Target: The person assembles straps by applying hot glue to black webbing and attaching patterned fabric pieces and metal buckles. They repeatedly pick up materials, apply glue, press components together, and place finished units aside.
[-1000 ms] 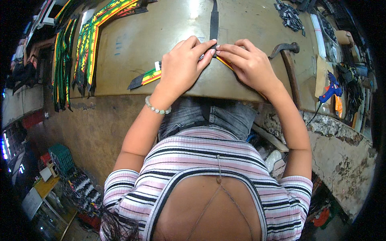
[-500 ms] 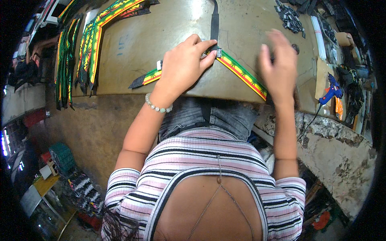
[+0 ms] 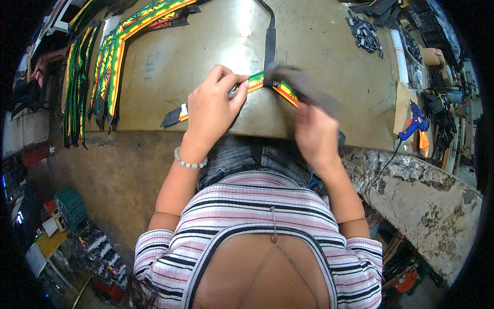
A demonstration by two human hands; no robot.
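A green, yellow and red patterned strap point(image 3: 256, 82) lies across the near part of the table, its dark left end carrying a small white label. My left hand point(image 3: 213, 103) pinches this strap between thumb and fingers, and a small shiny piece shows at the fingertips. Joined to the strap near its middle is a black webbing strap point(image 3: 270, 49) running away to the far edge. My right hand point(image 3: 316, 134) is closed round a dark tool, apparently a hammer point(image 3: 303, 90), badly smeared by motion. The hammer's blurred end is over the place where the straps meet, hiding part of it.
Bundles of patterned straps point(image 3: 119, 56) hang over and lie on the table's left side. At the far right sits a pile of small black pieces point(image 3: 365, 33). A blue glue gun point(image 3: 414, 122) with a cord rests by the right edge, near white sticks point(image 3: 399, 54).
My right hand has taken hold of the hammer and brought it left over the strap join. My left hand has shifted left and nearer along the patterned strap.
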